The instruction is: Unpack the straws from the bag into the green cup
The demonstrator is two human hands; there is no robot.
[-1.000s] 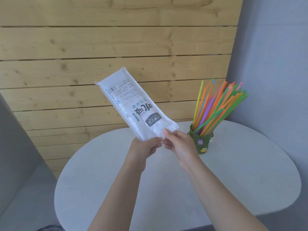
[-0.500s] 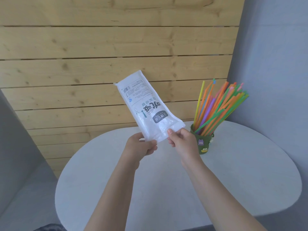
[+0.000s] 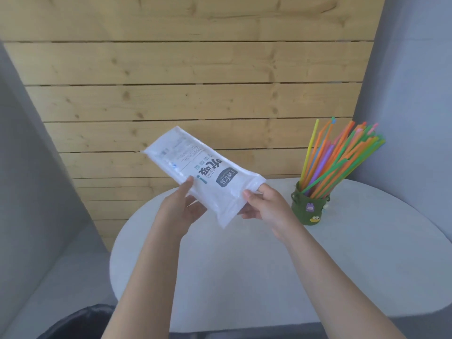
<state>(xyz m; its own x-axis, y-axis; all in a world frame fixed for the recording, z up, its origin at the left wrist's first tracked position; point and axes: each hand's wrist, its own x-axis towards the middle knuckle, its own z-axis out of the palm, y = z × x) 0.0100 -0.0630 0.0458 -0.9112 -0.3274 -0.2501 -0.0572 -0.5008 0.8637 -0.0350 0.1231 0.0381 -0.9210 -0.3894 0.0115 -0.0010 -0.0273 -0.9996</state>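
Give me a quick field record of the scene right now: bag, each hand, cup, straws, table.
bag: white printed plastic bag, held in the air above the table, tilted, far end up-left
left hand: left hand under the bag's middle, thumb on its near edge
right hand: right hand pinches the bag's lower right end
cup: green cup upright on the table, to the right of the hands, stickers on its side
straws: coloured straws stand in the cup, fanning up-right
table: round white table
backdrop: wooden plank wall
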